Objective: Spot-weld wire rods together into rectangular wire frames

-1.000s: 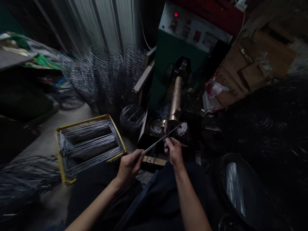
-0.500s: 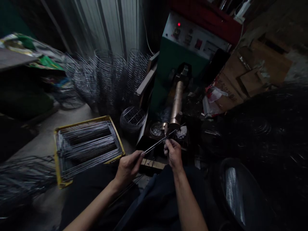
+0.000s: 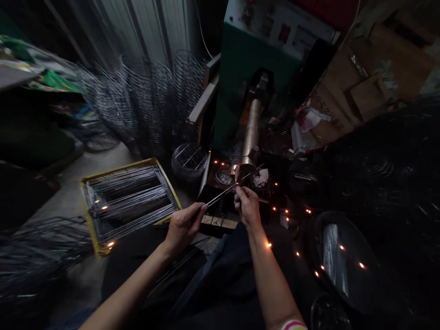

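Observation:
My left hand [image 3: 184, 225] is closed round the near end of a thin metal wire rod [image 3: 222, 194]. My right hand [image 3: 246, 207] pinches the same rod nearer its far end. That far end sits under the copper-coloured electrode [image 3: 250, 134] of a green welding machine [image 3: 256, 68]. Orange sparks fly out from the contact point and scatter over the floor, my lap and the yellow crate [image 3: 90, 225]. A small round tray of metal bits [image 3: 225, 175] lies just left of the electrode tip.
The yellow crate at left holds several bent wire pieces. Stacks of wire frames [image 3: 144, 101] stand behind it, with a round wire basket [image 3: 189, 160] nearby. Loose wire [image 3: 30, 256] lies at the far left. Cardboard boxes [image 3: 371, 78] sit at right, a dark tub [image 3: 343, 261] at lower right.
Sparks have burst out at the rod's far end under the electrode; none showed before. Both hands keep their hold on the rod. The camera has tilted slightly down.

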Motion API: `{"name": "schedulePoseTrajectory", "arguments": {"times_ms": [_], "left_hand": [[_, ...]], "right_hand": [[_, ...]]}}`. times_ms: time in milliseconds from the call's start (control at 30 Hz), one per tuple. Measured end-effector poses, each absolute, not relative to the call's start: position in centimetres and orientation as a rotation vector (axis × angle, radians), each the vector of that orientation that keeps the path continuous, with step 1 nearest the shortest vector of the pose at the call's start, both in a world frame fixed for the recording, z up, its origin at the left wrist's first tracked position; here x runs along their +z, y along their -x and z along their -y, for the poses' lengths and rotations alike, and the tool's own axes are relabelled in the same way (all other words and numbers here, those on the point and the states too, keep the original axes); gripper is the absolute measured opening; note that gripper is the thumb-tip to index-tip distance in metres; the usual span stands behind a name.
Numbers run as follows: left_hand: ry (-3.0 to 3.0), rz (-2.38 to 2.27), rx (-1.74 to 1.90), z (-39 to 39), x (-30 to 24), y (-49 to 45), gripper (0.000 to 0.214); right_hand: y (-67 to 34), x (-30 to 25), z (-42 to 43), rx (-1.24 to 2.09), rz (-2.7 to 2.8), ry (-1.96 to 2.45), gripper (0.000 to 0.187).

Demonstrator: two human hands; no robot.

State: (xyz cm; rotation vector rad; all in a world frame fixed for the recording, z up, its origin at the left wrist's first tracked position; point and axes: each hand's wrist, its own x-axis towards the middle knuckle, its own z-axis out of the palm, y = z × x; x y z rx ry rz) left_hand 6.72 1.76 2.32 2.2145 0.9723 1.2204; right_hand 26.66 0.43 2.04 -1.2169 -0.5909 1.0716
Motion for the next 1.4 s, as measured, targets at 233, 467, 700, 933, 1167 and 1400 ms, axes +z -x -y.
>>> {"name": "schedulePoseTrajectory", "arguments": {"times_ms": [233,467,700,933,1167,1400], "left_hand": [[-2.227,-0.892,1.220,-2.6,2.0,-8.3,0.018],[-2.243,-0.839,1.253,-4.5,2.5,-9.0,0.019],[-2.261,-0.837,1.241,-5.0,1.7,-8.9,0.017],[-2.204,-0.855,1.168,-5.5,2.2,-9.3,0.024],[-2.698,-0.701,0.935,-3.7,2.4,-4.7,0.030],[-1.748,-1.429,1.206,-3.8,-1.4,11.7,0.012]], "right_hand": [[-27.8,2.6,0.1,1.074,0.516,1.212,0.047],[-28.2,2.5,-1.1,1.081,0.465,1.170,0.047],[-28.3,2.5,-1.9,1.119,0.434,1.100,0.044],[-27.5,1.3,2.2,1.167,0.456,1.297,0.051],[-22.7,-4.2,10.4,1.597,1.026,1.545,0.050],[-20.3,-6.4,13.4,1.779,1.107,1.613,0.056]]}}
